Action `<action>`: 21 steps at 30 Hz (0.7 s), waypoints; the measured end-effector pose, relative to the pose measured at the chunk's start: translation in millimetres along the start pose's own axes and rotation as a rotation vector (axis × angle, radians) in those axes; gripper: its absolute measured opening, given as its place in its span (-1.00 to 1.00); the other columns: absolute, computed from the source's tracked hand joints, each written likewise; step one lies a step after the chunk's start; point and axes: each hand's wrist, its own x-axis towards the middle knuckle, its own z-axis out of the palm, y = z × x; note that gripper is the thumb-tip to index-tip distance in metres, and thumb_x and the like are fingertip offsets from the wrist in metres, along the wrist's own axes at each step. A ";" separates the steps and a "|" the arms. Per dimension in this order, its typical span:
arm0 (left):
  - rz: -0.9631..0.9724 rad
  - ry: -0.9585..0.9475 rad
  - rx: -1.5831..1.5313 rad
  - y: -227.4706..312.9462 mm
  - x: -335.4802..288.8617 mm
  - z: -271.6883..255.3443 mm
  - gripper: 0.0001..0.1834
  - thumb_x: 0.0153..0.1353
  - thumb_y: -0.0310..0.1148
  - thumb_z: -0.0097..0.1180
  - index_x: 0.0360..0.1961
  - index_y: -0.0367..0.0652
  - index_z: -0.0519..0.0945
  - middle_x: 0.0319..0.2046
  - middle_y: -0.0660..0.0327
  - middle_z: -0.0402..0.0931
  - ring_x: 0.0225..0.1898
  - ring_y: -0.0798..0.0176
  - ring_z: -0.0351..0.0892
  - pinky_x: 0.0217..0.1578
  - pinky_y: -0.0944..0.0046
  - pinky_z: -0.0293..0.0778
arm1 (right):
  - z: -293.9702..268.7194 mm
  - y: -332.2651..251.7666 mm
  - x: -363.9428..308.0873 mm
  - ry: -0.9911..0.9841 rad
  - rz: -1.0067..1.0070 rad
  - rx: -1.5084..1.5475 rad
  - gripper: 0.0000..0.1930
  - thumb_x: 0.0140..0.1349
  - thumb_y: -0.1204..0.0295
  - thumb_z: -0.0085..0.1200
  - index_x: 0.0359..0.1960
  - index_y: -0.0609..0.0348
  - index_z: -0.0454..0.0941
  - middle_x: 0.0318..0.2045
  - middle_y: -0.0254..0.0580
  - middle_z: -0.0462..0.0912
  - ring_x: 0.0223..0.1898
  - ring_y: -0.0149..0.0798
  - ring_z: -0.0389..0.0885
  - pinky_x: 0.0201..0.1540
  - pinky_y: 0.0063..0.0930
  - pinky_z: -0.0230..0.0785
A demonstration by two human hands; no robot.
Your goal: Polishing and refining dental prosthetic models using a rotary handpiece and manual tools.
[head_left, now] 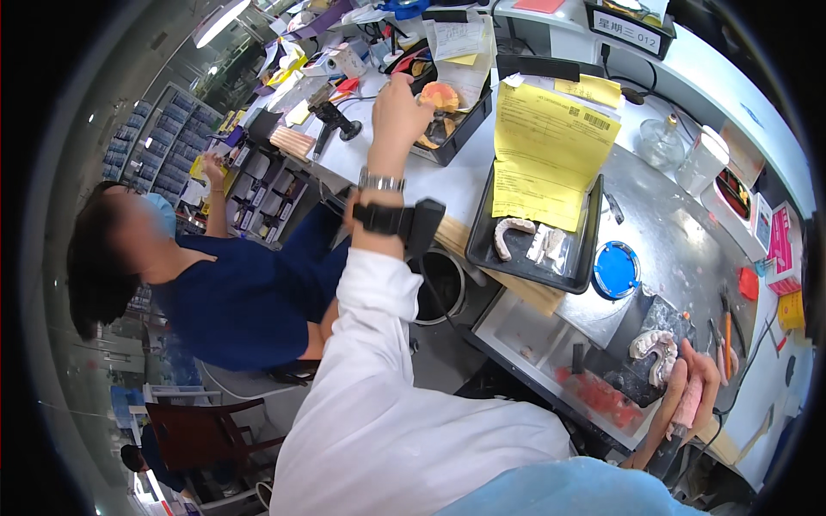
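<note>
My left hand (pixel 400 119) reaches out to the far left, over a black tray (pixel 453 148) holding an orange-and-white dental model (pixel 440 96). Its fingers look apart, with nothing visible in them. Low on the right, my right hand (pixel 701 378) is closed around a pink-wrapped handpiece (pixel 687 402) with a dark end. Beside its fingertips, a whitish horseshoe-shaped dental cast (pixel 656 351) lies on a dark mat (pixel 632 378); whether they touch it I cannot tell. Between my hands, a second black tray (pixel 538 273) bears a pale dental arch (pixel 511 236) and small white pieces (pixel 547 244).
A yellow paper form (pixel 551 155) stands in the middle tray. Next to that tray is a round blue-rimmed dish (pixel 616 270). An open drawer (pixel 551 353) with red debris juts below the bench. A co-worker in dark blue (pixel 232 292) sits close on the left, beside a bin (pixel 440 288).
</note>
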 end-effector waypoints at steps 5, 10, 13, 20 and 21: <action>0.021 -0.157 -0.009 -22.1 31.0 61.0 -0.23 -0.23 -0.28 0.35 0.09 -0.24 0.35 -0.05 -0.09 0.47 0.00 -0.07 0.47 0.03 0.10 0.39 | -22.5 -1.9 -9.0 0.072 0.043 0.019 -0.78 0.29 0.47 -0.07 -0.08 0.31 0.34 -0.11 0.14 0.56 -0.10 -0.17 0.54 0.06 -0.29 0.30; 0.142 -0.182 -0.072 -35.4 38.3 87.8 -0.18 -0.32 -0.14 0.42 0.04 -0.26 0.44 -0.09 -0.07 0.53 -0.04 -0.06 0.51 -0.01 0.10 0.42 | -56.8 1.6 -25.9 0.053 -0.020 0.038 -0.62 0.35 0.20 -0.17 -0.12 0.34 0.40 -0.24 0.05 0.61 -0.28 -0.27 0.50 -0.13 -0.46 0.31; 0.064 -0.167 -0.168 -36.6 31.2 74.2 -0.24 -0.38 -0.07 0.47 -0.11 -0.27 0.54 -0.22 -0.06 0.58 -0.15 -0.03 0.58 -0.11 0.13 0.47 | -77.1 2.4 -31.8 0.019 0.063 0.090 -0.56 0.34 0.14 -0.19 -0.16 0.35 0.49 -0.41 -0.13 0.61 -0.42 -0.37 0.40 -0.31 -0.56 0.23; -0.012 0.113 -0.111 -3.0 14.6 31.4 -0.30 -0.14 0.21 0.27 -0.28 -0.29 0.60 -0.35 0.00 0.62 -0.33 0.07 0.60 -0.26 0.20 0.45 | -122.9 24.0 -3.9 -0.185 0.638 0.131 -0.82 0.10 0.33 0.11 -0.51 0.14 0.42 -0.61 -0.45 0.38 -0.59 -0.60 0.33 -0.54 -0.74 0.08; 0.006 0.179 -0.199 -10.9 6.9 12.6 -0.32 -0.16 0.14 0.33 -0.25 -0.31 0.58 -0.35 0.03 0.62 -0.33 0.12 0.59 -0.28 0.24 0.45 | -125.1 25.3 1.0 -0.213 0.702 0.007 -0.80 0.08 0.32 0.13 -0.53 0.11 0.38 -0.64 -0.49 0.35 -0.63 -0.61 0.30 -0.59 -0.73 0.06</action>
